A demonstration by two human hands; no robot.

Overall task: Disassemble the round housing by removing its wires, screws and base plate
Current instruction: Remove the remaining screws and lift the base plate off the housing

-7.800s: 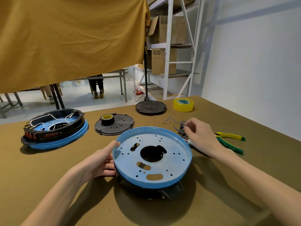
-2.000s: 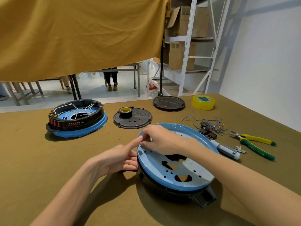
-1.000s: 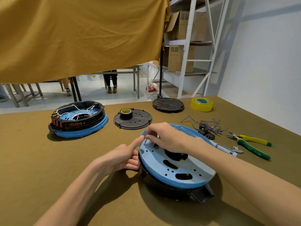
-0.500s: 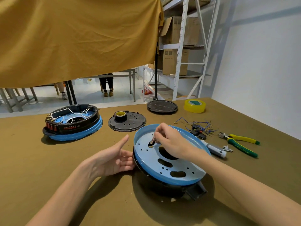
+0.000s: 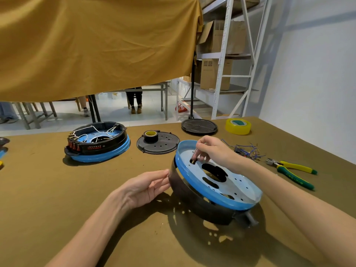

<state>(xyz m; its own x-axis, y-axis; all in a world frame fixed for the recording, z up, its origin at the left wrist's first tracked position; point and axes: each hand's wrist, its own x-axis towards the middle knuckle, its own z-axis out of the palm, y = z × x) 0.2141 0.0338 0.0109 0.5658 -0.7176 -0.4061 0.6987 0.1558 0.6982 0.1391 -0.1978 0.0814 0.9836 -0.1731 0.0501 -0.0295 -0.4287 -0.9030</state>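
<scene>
Round housing (image 5: 202, 201) sits on the table (image 5: 57, 189), blue base plate (image 5: 237, 185) up, tilted with its left side raised. Right hand (image 5: 212, 149) hooks curled fingers through a plate slot (gripping the plate). Left hand (image 5: 146, 186), fingers straight, touches the black wall.

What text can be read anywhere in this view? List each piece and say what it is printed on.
None reads clearly.
Second housing, far left: red print on its black side wall, too blurred to read.
Pliers: dark lettering along the near green handle, too small to read.
Cardboard boxes on the shelf: faint printed marks, illegible.
Yellow tape roll: no text visible.
</scene>
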